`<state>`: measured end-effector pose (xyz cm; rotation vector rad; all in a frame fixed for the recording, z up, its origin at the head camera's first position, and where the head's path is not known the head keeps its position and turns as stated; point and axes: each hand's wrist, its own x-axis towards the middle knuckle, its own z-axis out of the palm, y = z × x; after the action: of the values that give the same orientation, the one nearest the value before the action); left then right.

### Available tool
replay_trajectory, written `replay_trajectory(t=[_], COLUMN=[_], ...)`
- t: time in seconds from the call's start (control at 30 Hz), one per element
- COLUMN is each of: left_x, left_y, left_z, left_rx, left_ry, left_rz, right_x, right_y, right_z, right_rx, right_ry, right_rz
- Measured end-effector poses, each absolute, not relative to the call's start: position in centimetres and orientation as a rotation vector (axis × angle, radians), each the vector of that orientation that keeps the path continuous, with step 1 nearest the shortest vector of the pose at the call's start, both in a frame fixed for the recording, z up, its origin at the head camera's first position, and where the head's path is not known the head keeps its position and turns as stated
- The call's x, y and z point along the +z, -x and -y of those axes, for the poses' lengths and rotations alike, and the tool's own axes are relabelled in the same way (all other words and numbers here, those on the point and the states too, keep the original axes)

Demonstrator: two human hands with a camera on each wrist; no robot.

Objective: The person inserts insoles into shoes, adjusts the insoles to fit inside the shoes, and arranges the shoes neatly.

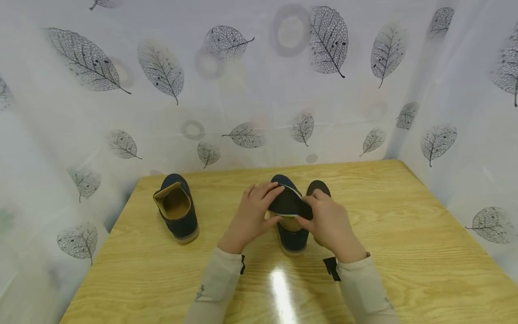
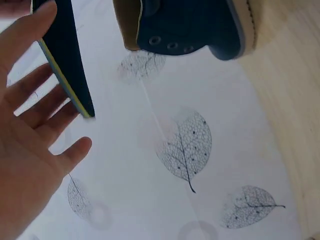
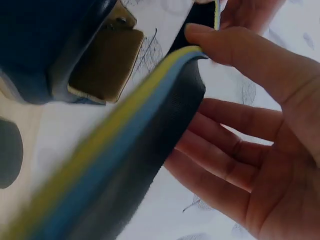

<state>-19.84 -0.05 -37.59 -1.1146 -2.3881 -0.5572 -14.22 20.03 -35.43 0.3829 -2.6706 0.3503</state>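
Note:
A dark insole (image 1: 288, 202) with a yellow and light-blue layered edge is held above the table, bent between both hands. My left hand (image 1: 252, 218) pinches one end of it between thumb and fingers. At the other end, my right hand (image 1: 329, 220) grips it with the thumb on one face and fingers behind, plain in the right wrist view. Just beneath stands a navy shoe (image 1: 293, 240), its tan lining showing and its opening partly covered by the insole. A second dark insole (image 1: 318, 185) lies right of that shoe, partly hidden by my right hand.
Another navy shoe (image 1: 184, 228) stands at the left of the wood-grain table (image 1: 145, 279), its tan tongue raised. A white curtain (image 1: 259, 99) with leaf prints hangs behind the table and along both sides.

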Motion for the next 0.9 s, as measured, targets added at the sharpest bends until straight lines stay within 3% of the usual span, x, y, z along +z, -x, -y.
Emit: replay_trajectory(t=[0.23, 0.6, 0.9], left_x=[-37.8, -40.3, -41.1], left_y=[20.8, 21.4, 21.2], left_z=[1.3, -0.4, -1.2], left_rx=[-0.733, -0.762, -0.794], left_ry=[0.923, 1.06, 1.029], left_rz=[2.32, 2.612, 2.698], right_x=[-34.4, -33.9, -34.9], right_y=[14.5, 14.6, 12.9], right_z=[-22.3, -22.4, -21.8], right_rx=[0.74, 1.328, 1.337], right_ry=[-0.124, 0.182, 0.249], right_rz=[2.702, 2.525, 2.785])
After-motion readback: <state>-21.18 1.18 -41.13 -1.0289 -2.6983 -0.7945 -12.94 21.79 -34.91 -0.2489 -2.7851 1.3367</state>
